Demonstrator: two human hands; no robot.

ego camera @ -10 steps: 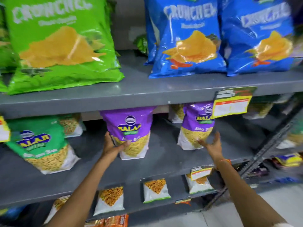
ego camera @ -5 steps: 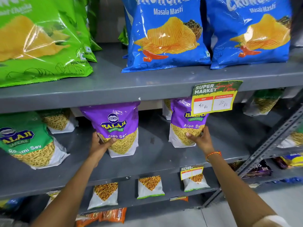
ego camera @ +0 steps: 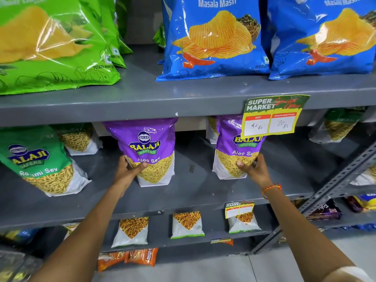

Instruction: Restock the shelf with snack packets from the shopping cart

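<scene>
Two purple Aloo Sev packets stand upright on the grey middle shelf [ego camera: 195,188]. My left hand [ego camera: 128,171] grips the lower left side of the left purple packet [ego camera: 150,147], thumb across its front. My right hand [ego camera: 254,169], with an orange thread on the wrist, grips the lower right corner of the right purple packet [ego camera: 234,157]. A yellow price tag [ego camera: 272,117] hanging from the upper shelf edge covers that packet's top right. The shopping cart is not in view.
Green Ratlami Sev packets [ego camera: 40,165] lean at the left of the same shelf. Big green [ego camera: 50,43] and blue chip bags [ego camera: 215,37] fill the upper shelf. Small white packets [ego camera: 187,224] stand on the lower shelf. A slotted metal brace [ego camera: 333,186] slants at the right.
My right hand reached in and closed on the right purple packet. My left hand tightened on the left packet. The view moved closer and shifted down-left.
</scene>
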